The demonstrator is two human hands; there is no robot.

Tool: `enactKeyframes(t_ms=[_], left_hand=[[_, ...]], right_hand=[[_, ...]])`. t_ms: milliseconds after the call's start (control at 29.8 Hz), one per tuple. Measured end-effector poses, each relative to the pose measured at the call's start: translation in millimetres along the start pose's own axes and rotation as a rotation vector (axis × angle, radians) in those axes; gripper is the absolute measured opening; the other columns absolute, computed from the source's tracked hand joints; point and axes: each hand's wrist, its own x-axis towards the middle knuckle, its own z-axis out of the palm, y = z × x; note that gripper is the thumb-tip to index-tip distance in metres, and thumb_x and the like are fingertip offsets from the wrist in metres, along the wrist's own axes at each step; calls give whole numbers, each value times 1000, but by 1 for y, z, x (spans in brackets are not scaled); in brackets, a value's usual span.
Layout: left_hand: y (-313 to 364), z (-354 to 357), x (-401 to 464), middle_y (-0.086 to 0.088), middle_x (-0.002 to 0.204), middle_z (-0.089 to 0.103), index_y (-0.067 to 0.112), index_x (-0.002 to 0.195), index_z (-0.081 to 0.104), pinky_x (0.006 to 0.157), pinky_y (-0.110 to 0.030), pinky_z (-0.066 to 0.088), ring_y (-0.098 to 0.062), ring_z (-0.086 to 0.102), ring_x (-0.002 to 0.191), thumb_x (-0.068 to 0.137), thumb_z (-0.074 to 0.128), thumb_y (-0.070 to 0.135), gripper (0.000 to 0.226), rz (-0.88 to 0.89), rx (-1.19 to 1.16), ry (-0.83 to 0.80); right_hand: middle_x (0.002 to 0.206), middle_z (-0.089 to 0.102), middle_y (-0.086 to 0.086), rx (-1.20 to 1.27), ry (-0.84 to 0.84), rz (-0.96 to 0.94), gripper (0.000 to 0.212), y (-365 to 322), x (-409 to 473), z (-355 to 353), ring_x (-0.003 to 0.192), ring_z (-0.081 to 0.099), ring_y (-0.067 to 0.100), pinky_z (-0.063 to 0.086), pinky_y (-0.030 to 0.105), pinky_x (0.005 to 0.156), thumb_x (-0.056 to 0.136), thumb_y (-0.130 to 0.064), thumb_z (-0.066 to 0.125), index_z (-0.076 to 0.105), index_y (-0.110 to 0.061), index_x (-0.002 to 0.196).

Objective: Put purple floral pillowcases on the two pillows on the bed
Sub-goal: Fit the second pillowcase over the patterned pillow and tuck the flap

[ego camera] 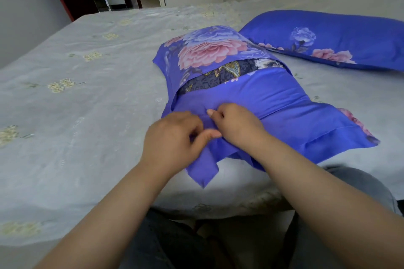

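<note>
Two pillows are seen on the grey embroidered bedsheet (65, 98): a fully covered purple floral pillow (341, 39) at upper right, and a half-covered dark patterned pillow (227, 72) at centre, whose purple floral pillowcase (284, 102) is pinched at its near edge by the left hand (175, 135) and right hand (236, 124).

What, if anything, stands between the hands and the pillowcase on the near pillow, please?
Nothing visible does. The left hand and right hand already pinch the purple pillowcase at its near edge; the dark pillow shows through the open slot.
</note>
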Motion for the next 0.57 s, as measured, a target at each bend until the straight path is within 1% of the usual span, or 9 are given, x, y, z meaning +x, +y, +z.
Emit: enactKeyframes(t_ms=[67,134,168,235,302,369,437,504,571], left_hand=[[0,5,-21,7,70,61,22,72,64,50,-26,44,-18,60,63,73,43,74,56,-8,68,-59],[-6,14,-39,6,86,67,19,90,69,54,-24,47,-17,64,73,71,46,74,62,11,153,-102],[-10,18,-46,4,95,68,17,98,69,57,-24,49,-18,65,78,72,49,71,63,27,172,-112],[-14,25,-55,0,107,67,12,110,66,65,-26,52,-20,66,85,76,51,61,61,53,192,-105],[-16,30,-57,-3,112,65,10,116,63,69,-27,52,-21,65,89,79,52,50,55,56,194,-105],[-14,36,-53,-3,109,65,10,116,62,68,-29,49,-22,63,88,80,59,34,43,58,171,-91],[-11,37,-46,-3,102,66,11,109,65,66,-29,45,-23,62,82,72,68,16,37,55,165,-66],[-8,35,-35,-2,89,65,11,96,67,61,-29,42,-23,59,75,65,71,10,32,82,181,-55],[-10,27,-28,-2,75,61,12,81,64,56,-29,37,-24,55,67,61,73,9,22,160,210,-63]], right_hand=[[105,64,8,-169,54,-66,44,-8,-6,3,99,58,30,35,32,67,91,-57,43,55,-15,94],[102,65,3,-247,97,-157,49,-14,-10,6,98,59,27,35,31,66,84,-65,48,55,-18,97],[102,65,1,-263,87,-199,50,-17,-11,6,99,59,25,35,30,66,83,-66,49,55,-19,98],[106,64,-2,-261,35,-243,40,-20,-10,3,103,57,21,35,28,69,84,-61,52,59,-25,101],[110,60,-2,-261,9,-293,23,-22,-8,3,108,54,21,34,27,72,90,-47,52,62,-29,102],[112,56,2,-328,89,-395,20,-24,-6,12,109,51,23,36,28,75,94,-35,49,63,-26,105],[108,60,4,-346,172,-441,20,-28,-3,17,102,55,27,37,32,71,95,-30,46,61,-20,104],[102,65,5,-368,219,-422,23,-27,5,16,94,60,29,35,32,64,96,-34,44,59,-17,99],[98,67,5,-411,242,-422,29,-23,14,15,91,61,28,33,31,62,95,-41,45,60,-16,97]])
